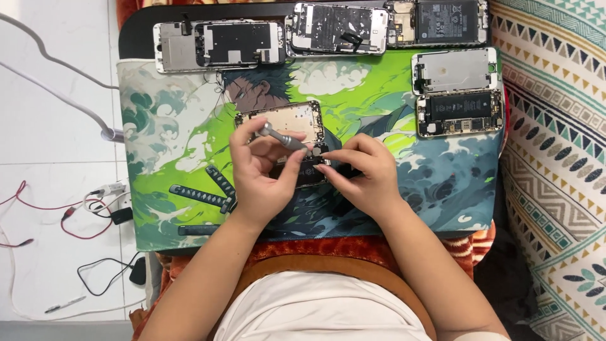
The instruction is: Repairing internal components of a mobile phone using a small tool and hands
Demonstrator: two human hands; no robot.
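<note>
1. Forearms enter from the bottom edge; the left hand [262, 173] grips a grey precision screwdriver [282, 138] between thumb and fingertips, shaft slanting down to the right.
2. Right hand [364, 172] pinches the edge of the opened smartphone [303, 165], fingers curled, steadying it.
3. Smartphone lies on the green printed work mat [189, 145], mid-table, its lifted screen panel [282, 120] just behind.
4. Judgement: light, stiff, fragile; exposed boards and thin flex cables advise holding by the metal frame edges only.
5. Further out: four other dismantled phones [218, 44] along the far and right edges.
</note>
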